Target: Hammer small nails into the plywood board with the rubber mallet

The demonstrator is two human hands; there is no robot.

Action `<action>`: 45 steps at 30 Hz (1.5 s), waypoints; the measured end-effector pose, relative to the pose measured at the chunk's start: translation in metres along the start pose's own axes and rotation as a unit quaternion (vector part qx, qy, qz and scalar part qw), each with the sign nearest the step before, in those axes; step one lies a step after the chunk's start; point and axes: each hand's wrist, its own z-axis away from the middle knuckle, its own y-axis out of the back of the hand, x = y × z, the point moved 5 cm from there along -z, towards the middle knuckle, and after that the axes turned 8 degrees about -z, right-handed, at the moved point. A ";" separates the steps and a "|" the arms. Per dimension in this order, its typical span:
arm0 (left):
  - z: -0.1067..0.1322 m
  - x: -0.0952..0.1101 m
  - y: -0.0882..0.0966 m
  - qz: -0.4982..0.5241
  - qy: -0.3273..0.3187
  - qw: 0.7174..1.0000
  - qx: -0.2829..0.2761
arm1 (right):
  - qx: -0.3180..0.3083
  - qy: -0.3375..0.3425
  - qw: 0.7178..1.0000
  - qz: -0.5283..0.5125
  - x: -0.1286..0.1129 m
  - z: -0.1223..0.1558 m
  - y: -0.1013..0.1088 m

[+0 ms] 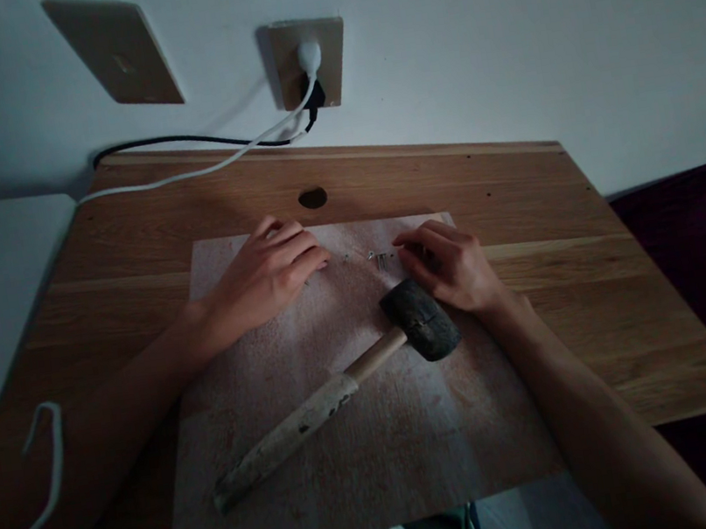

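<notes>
My left hand [278, 269] rests near the far edge of a reddish-brown board [384, 472], its fingers bent close together and the tips partly hidden. To the right, my right hand [449, 263] is curled, with thumb and forefinger close to each other. Anything in either hand is too small or hidden to make out. Between the hands lie several small metal pieces [382, 261] that look like nails or screws. A mallet [424, 320] with a black head lies across the board, its head just below my right hand and its worn pale handle pointing to the lower left.
Under the board is a wooden tabletop [601, 325] with a round hole [312, 197] near the wall. A white cable [181, 179] and a black one run from a wall socket [339, 59] along the back left. Dark purple cloth [689, 250] hangs at right.
</notes>
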 end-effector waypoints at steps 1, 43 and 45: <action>0.000 0.000 0.000 -0.003 0.003 1.000 0.002 | -0.001 -0.002 1.000 0.000 0.000 0.000 0.000; -0.002 0.000 0.000 -0.003 0.044 0.998 0.036 | 0.005 0.001 1.000 0.011 0.002 0.001 -0.001; -0.002 0.000 0.001 -0.002 0.044 0.998 0.035 | 0.005 0.006 1.000 0.013 0.001 0.001 -0.001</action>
